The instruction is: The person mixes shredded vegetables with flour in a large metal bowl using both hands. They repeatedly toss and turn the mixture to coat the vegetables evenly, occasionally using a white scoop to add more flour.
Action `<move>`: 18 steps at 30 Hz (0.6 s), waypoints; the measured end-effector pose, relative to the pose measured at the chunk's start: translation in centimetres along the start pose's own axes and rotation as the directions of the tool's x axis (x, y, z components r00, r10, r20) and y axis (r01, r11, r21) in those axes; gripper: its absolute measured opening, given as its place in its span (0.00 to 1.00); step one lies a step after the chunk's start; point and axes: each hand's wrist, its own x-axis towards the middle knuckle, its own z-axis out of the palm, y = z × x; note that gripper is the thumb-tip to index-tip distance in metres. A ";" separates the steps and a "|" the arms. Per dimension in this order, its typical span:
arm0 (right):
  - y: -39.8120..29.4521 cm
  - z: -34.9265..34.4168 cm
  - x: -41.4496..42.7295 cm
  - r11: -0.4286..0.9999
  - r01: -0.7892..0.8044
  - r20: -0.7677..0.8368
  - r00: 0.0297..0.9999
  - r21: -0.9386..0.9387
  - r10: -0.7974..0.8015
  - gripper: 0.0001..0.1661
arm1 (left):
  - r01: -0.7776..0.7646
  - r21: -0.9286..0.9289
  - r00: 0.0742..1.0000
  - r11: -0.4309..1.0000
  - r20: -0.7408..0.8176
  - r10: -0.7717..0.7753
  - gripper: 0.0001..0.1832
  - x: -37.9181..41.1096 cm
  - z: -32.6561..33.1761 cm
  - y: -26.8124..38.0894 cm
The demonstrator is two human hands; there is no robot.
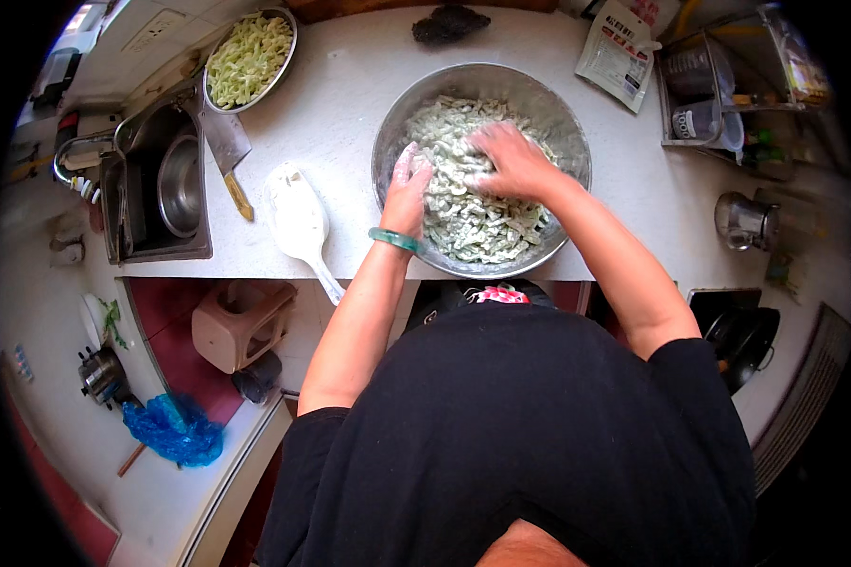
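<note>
A wide stainless steel bowl [571, 135] sits on the counter before me, holding pale green vegetable strips [486, 230] coated in white flour. My right hand [514, 161] is over the strips, palm down, with fingers spread and blurred by motion. Whether any strips lie under its fingers is hidden. Inside the bowl's left side, my left hand [406, 191] is dusted with flour, its fingers apart and nothing visible in them. A green bangle [393, 239] circles that wrist. Left of the bowl lies a white scoop [298, 212] with white powder in it.
A cleaver [228, 152] lies beside the sink [206, 241]. Behind it, a second metal bowl [296, 35] holds uncoated green strips [248, 60]. A dark scouring pad [450, 25] and a printed pouch [618, 57] are at the back. At right stand a storage rack [713, 145] and a glass jar [741, 221].
</note>
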 end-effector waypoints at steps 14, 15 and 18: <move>-2.3 3.2 -1.6 0.976 0.111 -0.203 0.968 -0.185 -0.149 0.40 | -0.106 0.181 0.993 0.978 -0.037 0.115 0.28 -2.9 -0.3 2.2; -1.2 2.6 -1.3 0.983 0.049 -0.200 0.976 -0.176 -0.085 0.41 | -0.104 0.204 0.992 0.974 -0.045 0.115 0.28 -3.1 -0.4 2.4; 1.6 0.6 -2.4 0.981 -0.119 -0.173 0.981 -0.150 0.093 0.44 | -0.107 0.232 0.992 0.967 -0.047 0.121 0.30 -3.4 -0.5 2.9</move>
